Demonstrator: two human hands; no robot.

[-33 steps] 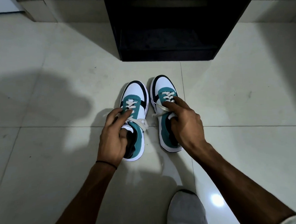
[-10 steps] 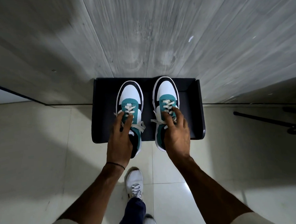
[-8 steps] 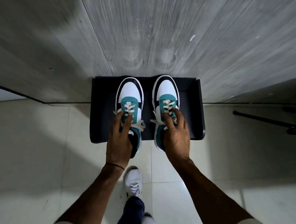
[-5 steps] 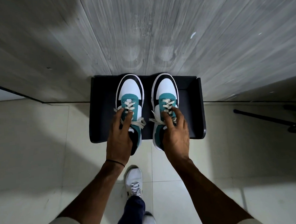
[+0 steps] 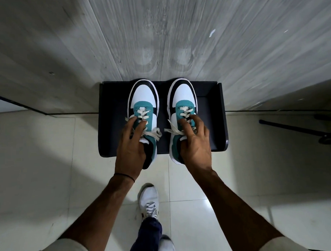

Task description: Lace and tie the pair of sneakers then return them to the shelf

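Note:
Two white, teal and black sneakers with tied white laces sit side by side over a black shelf (image 5: pixel 111 116), toes toward the wall, heels overhanging its front edge. My left hand (image 5: pixel 130 147) grips the left sneaker (image 5: pixel 144 97) around its collar and tongue, fingers over the laces. My right hand (image 5: pixel 194 143) holds the right sneaker (image 5: pixel 182 94) the same way. Whether the soles rest on the shelf or hover just above it I cannot tell.
The shelf stands against a grey wood-grain wall (image 5: pixel 157 31), with raised side walls (image 5: pixel 223 114). Pale floor tiles (image 5: pixel 40 167) lie all around. My own white shoe (image 5: pixel 149 201) and dark trouser leg are below. A black stand's legs (image 5: pixel 292 125) lie at the right.
The sneakers were lifted from the floor and carried over the black shelf. In the last second both hands pushed them farther toward the wall, still gripping them.

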